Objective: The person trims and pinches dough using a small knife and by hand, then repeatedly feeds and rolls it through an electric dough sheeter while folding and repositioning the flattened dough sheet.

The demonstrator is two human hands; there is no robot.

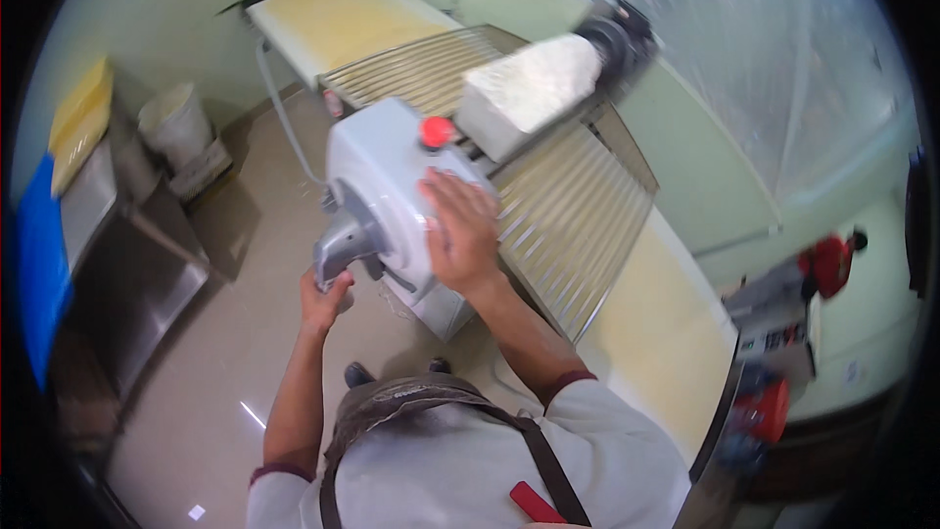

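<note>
A dough sheeter stands before me, with a light grey housing point(377, 137) and a red mushroom button point(436, 132) on top. At the end of its grey lever point(343, 243), my left hand point(326, 302) has its fingers wrapped round the grip. My right hand point(462, 230) lies with fingers outstretched against the housing, just below the red button, and grasps nothing. Slatted metal guards point(578, 225) slope down on both sides of the roller head. A white, flour-dusted hopper box point(529, 88) sits across the middle, with a dark round part at its far end.
Pale yellow conveyor belts point(666, 323) extend from both sides of the machine. At left are a steel table point(137, 284), a blue sheet point(41, 264) and a whitish bucket point(176, 122). A person in red point(827, 269) stands far right, near a red container point(769, 407).
</note>
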